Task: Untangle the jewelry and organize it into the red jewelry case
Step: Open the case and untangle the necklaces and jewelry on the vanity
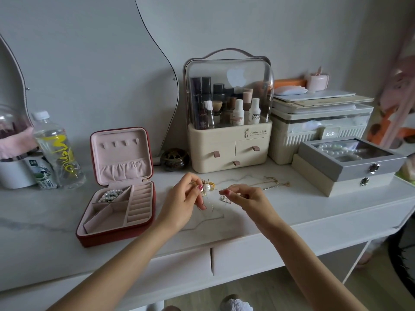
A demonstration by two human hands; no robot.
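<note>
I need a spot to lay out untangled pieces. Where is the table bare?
Bare: front edge of the table right of the right hand, and left of the red case. Crowded: back row, bottles, grey box.

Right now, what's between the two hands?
Head view: a thin chain stretched taut between left hand and right hand, with a pearl cluster at the left fingertips. Below lies bare desk.

Soft, dim daylight, cool grey cast. Faint shadows under hands on surface. White glare on clear cosmetics cover, upper centre. Wide-angle bending at frame edges; right edge blurred.
</note>
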